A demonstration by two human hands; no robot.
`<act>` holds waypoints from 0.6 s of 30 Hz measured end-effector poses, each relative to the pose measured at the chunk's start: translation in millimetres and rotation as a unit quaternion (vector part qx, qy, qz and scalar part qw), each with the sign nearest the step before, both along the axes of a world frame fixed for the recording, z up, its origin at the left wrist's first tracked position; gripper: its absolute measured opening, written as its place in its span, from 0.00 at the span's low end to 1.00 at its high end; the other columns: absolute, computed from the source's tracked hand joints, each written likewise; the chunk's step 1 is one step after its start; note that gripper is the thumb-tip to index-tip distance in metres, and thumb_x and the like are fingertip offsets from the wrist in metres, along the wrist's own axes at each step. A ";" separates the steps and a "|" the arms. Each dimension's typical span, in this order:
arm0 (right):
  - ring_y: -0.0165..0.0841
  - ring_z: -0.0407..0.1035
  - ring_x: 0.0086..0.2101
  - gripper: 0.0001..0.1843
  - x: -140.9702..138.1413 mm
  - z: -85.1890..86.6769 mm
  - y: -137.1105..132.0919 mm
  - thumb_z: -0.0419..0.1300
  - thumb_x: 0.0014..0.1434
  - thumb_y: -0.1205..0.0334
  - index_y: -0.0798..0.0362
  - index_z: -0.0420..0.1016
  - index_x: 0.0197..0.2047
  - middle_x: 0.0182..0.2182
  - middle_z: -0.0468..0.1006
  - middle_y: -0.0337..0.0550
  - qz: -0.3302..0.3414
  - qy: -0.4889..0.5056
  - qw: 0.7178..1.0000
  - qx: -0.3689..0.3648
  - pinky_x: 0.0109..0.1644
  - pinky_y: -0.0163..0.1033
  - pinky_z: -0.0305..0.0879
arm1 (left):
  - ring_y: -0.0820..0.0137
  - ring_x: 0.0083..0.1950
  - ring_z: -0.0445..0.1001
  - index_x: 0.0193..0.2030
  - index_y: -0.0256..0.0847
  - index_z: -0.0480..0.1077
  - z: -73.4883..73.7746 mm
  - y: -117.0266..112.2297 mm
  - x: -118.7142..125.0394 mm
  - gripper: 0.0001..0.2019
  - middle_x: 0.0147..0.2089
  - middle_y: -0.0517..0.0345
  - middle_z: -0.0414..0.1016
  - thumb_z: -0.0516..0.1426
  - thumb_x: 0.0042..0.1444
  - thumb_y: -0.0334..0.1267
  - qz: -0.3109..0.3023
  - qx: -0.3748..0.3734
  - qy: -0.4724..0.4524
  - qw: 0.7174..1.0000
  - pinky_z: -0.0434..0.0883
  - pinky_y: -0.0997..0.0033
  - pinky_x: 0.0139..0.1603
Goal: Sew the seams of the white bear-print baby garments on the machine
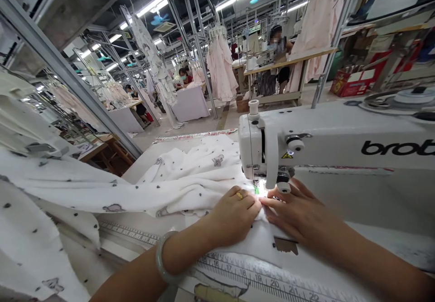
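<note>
White fabric [190,179] printed with dots and small animal figures runs from the left side across the table to the sewing machine [340,134]. My left hand [234,213], with a ring and a bangle, is closed, its fingertips pinching the fabric just in front of the presser foot [256,186]. From the other side, my right hand [299,213] reaches in under the machine head. Its thumb and forefinger meet the fabric edge close to my left fingertips; its other fingers are partly hidden behind a machine knob. A lamp lights the needle area brightly.
A printed ruler strip [251,275] lies along the table's near edge. More printed fabric [30,229] hangs at the left beside a slanted metal post [68,70]. Beyond are pink garments [220,66] on hangers, a red box [353,82] and people at other tables.
</note>
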State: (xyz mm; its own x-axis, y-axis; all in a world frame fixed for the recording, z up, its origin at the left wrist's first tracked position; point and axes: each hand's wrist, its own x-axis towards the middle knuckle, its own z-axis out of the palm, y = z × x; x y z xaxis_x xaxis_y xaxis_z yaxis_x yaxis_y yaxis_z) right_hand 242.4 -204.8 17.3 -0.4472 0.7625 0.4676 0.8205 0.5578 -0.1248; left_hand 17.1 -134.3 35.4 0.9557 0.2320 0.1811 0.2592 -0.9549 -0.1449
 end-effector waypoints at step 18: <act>0.41 0.70 0.58 0.17 -12.1 10.4 -15.7 0.55 0.72 0.62 0.52 0.72 0.62 0.52 0.81 0.47 0.166 -0.008 0.985 -0.037 0.69 0.54 0.58 | 0.61 0.49 0.74 0.52 0.37 0.64 22.3 8.7 -22.8 0.20 0.48 0.50 0.75 0.52 0.54 0.19 0.088 -0.003 -0.013 0.996 0.71 0.58 0.56</act>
State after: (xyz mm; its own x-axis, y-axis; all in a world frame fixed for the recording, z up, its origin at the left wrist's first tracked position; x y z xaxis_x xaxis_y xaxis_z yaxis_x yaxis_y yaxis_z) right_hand 230.3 -220.4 27.7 -0.6842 0.6050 0.4073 0.5966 0.7855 -0.1644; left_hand -5.7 -125.5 57.7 0.8947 0.3973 0.2041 0.4270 -0.8949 -0.1298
